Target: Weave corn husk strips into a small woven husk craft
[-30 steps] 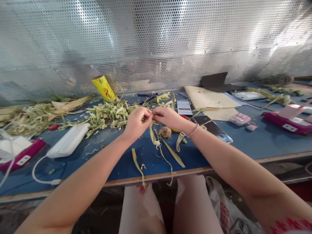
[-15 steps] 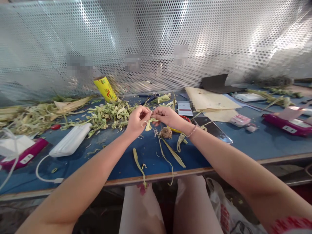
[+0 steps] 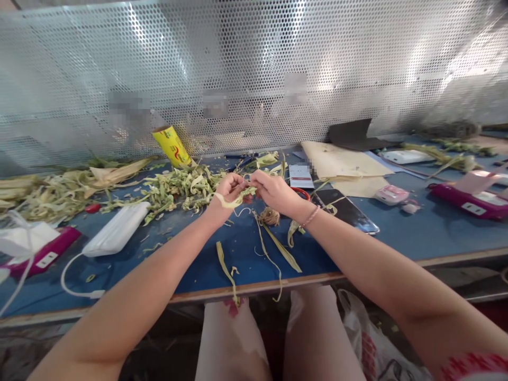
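Dry, papery husk strips (image 3: 234, 200) lie on a matt blue table (image 3: 416, 233) edged in bare wood — behind, a shiny perforated metal screen (image 3: 254, 69).

Blue table (image 3: 416, 233) strewn with husk strips (image 3: 174, 188), twine ball (image 3: 270, 216), power bank (image 3: 117, 228), phone (image 3: 347, 209).

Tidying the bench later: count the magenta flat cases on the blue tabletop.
2. One magenta flat case lies at the far left edge under white paper; the other magenta flat case lies far right. More may sit out of frame.
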`<state>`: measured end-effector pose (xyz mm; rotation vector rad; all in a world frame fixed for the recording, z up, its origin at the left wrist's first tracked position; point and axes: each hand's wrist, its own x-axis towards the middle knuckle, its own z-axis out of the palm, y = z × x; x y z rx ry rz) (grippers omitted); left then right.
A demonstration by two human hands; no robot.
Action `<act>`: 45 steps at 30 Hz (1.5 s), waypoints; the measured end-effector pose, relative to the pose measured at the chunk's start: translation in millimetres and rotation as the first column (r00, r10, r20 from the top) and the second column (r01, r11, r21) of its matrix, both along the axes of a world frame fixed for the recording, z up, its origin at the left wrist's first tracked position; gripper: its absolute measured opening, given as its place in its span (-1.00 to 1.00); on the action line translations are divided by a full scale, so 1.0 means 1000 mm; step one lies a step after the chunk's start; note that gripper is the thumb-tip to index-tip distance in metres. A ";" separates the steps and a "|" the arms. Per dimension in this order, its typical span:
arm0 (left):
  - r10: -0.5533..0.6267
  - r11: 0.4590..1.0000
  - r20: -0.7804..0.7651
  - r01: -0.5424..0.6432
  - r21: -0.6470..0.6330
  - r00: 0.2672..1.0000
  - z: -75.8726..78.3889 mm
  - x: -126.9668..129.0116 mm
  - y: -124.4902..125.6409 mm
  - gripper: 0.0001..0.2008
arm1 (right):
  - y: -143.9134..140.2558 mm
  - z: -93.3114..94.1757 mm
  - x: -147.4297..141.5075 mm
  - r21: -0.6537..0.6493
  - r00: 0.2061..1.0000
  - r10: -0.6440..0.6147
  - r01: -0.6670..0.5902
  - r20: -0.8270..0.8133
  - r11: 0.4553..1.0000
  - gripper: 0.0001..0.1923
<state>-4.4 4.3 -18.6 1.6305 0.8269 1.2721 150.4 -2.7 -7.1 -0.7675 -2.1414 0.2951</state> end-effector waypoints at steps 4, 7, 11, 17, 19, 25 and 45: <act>0.042 0.999 0.045 -0.043 0.017 0.998 -0.001 0.000 -0.002 -0.72 | 0.000 -0.002 0.000 -0.002 1.000 -0.008 0.008 0.021 1.000 -0.90; 0.074 0.997 0.080 -0.071 -0.035 0.994 0.001 0.000 -0.005 -0.77 | 0.001 -0.002 -0.001 0.031 0.999 -0.009 0.008 0.045 1.000 -0.87; 0.123 0.987 0.153 -0.105 -0.118 0.981 0.007 0.002 -0.011 -0.86 | 0.006 -0.004 -0.002 0.128 0.997 -0.009 -0.001 0.078 0.992 -0.83; 0.209 0.977 0.161 -0.201 -0.066 0.965 0.002 0.001 -0.005 -0.94 | 0.009 -0.004 -0.004 0.179 0.993 0.023 -0.044 0.117 0.983 -0.84; 0.262 0.965 0.141 -0.262 -0.020 0.955 -0.001 -0.001 -0.002 -0.94 | 0.007 -0.003 -0.004 0.146 0.991 0.019 -0.039 0.133 0.988 -0.83; 0.328 0.944 0.112 -0.331 0.008 0.938 0.003 -0.001 -0.004 -0.92 | 0.002 -0.001 -0.004 0.104 0.976 -0.043 0.022 0.212 0.994 -0.82; 0.346 0.938 0.232 -0.335 -0.083 0.909 0.003 0.000 -0.005 -0.91 | -0.005 -0.003 -0.012 0.026 0.978 -0.030 0.025 0.205 0.999 -0.83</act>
